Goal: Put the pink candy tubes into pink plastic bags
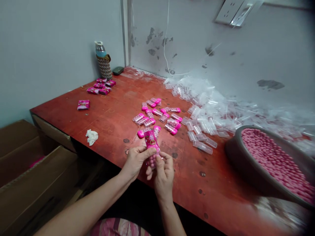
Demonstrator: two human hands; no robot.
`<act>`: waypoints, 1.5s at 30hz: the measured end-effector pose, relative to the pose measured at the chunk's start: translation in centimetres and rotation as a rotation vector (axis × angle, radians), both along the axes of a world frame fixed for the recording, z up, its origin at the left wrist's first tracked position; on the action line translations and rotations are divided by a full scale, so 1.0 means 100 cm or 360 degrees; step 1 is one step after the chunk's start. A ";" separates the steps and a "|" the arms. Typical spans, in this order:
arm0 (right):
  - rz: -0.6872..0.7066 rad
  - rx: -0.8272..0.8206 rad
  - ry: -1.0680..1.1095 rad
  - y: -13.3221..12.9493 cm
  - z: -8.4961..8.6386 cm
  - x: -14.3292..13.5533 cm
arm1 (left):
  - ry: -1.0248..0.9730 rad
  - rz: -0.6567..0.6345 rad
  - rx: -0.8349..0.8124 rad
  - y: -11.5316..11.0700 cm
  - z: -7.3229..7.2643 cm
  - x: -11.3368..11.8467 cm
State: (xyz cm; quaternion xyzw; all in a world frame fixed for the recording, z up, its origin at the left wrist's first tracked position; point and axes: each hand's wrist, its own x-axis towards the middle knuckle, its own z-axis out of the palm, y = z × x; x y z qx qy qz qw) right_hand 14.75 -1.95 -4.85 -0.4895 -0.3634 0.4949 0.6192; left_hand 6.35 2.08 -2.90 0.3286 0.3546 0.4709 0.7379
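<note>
Near the table's front edge, my left hand point(136, 161) and my right hand point(164, 172) are closed on one candy tube point(152, 144) with a printed pink label and pink balls in its lower part. My left thumb lies on its front, and my right fingers pinch it at the lower right. Just beyond the hands several filled tubes with pink caps point(163, 118) lie loosely grouped on the red table point(118, 105). To their right is a large heap of clear tubes point(209, 101).
A dark basin point(236, 154) of pink balls point(278, 160) stands at the right. Pink packets point(83, 105), crumpled tissue point(92, 137), a bottle in a woven holder point(104, 65) and a dark green case point(118, 70) are at the left. Cardboard boxes point(41, 177) stand below the left edge.
</note>
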 end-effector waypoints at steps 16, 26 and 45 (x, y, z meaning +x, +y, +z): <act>0.0049 -0.0026 0.0023 -0.007 -0.003 -0.002 | -0.0222 -0.0068 -0.0167 -0.013 -0.005 -0.001; -0.0115 0.0002 -0.0200 -0.012 -0.007 -0.008 | 0.0078 -0.0122 -0.0178 -0.004 0.004 -0.006; -0.0092 0.0480 -0.1454 -0.006 0.022 0.038 | 0.0124 0.0328 -0.0201 -0.014 -0.005 0.002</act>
